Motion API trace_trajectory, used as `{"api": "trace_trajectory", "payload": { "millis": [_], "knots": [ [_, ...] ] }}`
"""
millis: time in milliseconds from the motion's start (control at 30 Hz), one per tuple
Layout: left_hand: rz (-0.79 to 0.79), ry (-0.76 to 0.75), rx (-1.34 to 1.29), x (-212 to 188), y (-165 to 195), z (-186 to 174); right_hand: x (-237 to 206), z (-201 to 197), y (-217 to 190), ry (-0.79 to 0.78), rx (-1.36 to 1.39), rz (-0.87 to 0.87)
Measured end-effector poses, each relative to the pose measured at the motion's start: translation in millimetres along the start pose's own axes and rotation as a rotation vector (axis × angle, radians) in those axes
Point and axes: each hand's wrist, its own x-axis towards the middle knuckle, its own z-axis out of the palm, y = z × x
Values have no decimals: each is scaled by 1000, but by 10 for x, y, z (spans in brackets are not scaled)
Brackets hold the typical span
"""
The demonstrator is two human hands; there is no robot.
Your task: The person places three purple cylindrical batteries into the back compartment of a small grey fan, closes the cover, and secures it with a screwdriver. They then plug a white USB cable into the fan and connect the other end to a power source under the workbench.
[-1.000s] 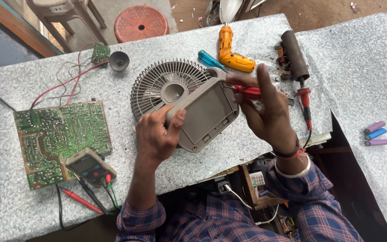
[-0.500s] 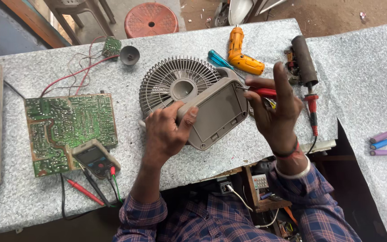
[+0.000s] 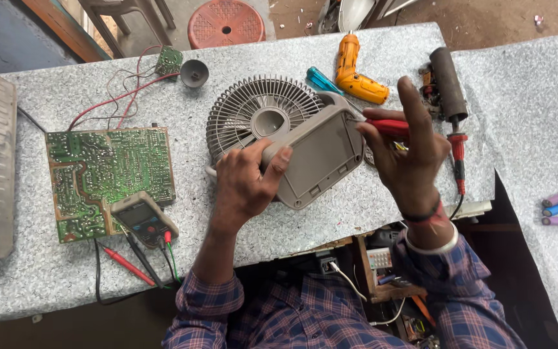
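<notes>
I see one screen only: the multimeter point(image 3: 142, 218) lying well to the left of my left hand point(image 3: 245, 184), a small dark rectangular display in a grey-brown case. I find no packages, labels or signs.

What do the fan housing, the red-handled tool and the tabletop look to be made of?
Fan housing: matte grey-beige moulded plastic, by its ribbed grille. Screwdriver in the right hand: glossy red plastic handle; shaft hidden. Tabletop: speckled grey, stone or laminate, can't tell. Left hand steadies the housing.

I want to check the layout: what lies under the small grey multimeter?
The small grey multimeter rests on a corner of the green circuit board, itself on the speckled table. The board area beneath the meter is hidden.
</notes>
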Motion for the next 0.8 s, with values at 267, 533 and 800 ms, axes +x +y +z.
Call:
{"api": "trace_trajectory", "payload": {
  "millis": [267,533,800],
  "knots": [
    [-6,14,-28,-21,-4,-1,-16,41,-29,-11,100,-1],
    [63,70,-12,-18,-78,32,10,28,-25,-41,130,-70],
    [-11,-18,1,-21,-67,53,-31,79,46,26,58,-79]
  ]
}}
